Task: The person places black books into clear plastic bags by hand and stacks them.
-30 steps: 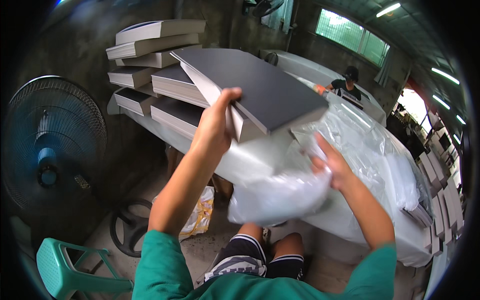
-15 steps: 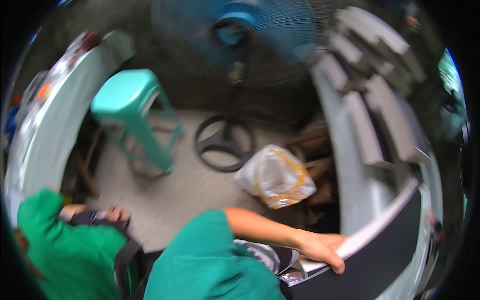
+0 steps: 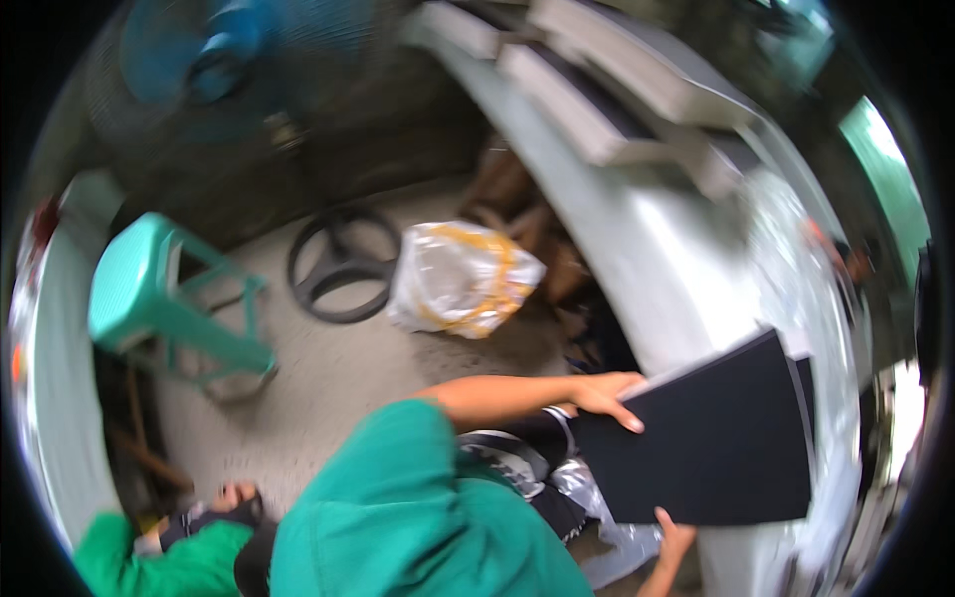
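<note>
A stack of large sheets (image 3: 711,438), black on top with white edges showing at its far side, lies tilted at the near end of the long pale table (image 3: 647,249). My left hand (image 3: 607,396) grips its left upper corner, thumb over the black face. Along the near edge my right hand (image 3: 675,542) holds the same stack, thumb at the top and the other fingers hidden or out of sight. Crumpled clear plastic (image 3: 607,517) lies beside my lap, just under the sheets.
Further along the table are several black-and-white stacks (image 3: 587,119), with clear plastic wrap (image 3: 786,239) by them. On the floor stand a white-and-yellow bag (image 3: 463,279), a fan's round base (image 3: 343,267) and a green stool (image 3: 134,274). A co-worker's green sleeve (image 3: 189,557) is at lower left.
My view has swung to the right. The sheet stack, steeply tilted before, now lies flatter with its black face up, and my right hand has come into sight on its near edge.
</note>
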{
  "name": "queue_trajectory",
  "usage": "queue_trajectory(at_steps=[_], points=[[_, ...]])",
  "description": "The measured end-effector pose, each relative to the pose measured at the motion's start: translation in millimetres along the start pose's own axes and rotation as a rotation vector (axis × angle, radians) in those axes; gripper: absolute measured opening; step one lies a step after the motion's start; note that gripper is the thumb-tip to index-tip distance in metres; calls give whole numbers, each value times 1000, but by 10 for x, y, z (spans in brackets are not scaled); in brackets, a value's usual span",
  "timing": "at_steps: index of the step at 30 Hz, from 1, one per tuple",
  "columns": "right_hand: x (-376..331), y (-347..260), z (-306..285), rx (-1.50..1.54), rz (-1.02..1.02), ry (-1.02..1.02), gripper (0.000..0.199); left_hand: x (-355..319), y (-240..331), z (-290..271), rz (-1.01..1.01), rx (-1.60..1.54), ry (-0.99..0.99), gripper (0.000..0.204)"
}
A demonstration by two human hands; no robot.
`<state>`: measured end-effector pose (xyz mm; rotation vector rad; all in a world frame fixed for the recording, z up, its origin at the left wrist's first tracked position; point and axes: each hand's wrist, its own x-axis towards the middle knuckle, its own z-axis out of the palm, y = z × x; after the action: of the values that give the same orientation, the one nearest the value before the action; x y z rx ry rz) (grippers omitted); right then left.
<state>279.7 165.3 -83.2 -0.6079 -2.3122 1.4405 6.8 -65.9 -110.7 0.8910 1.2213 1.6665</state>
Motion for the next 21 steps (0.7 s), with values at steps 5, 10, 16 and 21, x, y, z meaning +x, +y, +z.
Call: queue_trajectory(at_steps=[5, 10, 16, 21], points=[[-104, 303, 370, -89, 93, -20, 60, 14, -314, -93, -131, 195, -7, 79], [-253, 264, -183, -3, 165, 476, 52, 47, -273, 27, 122, 272, 189, 106], [-424, -494, -816, 516, -73, 1156, 24, 171, -215, 15, 49, 232, 268, 97], [-550, -1244, -1183, 252, -461, 1563, 23, 35, -484, -160, 145, 301, 285, 97]])
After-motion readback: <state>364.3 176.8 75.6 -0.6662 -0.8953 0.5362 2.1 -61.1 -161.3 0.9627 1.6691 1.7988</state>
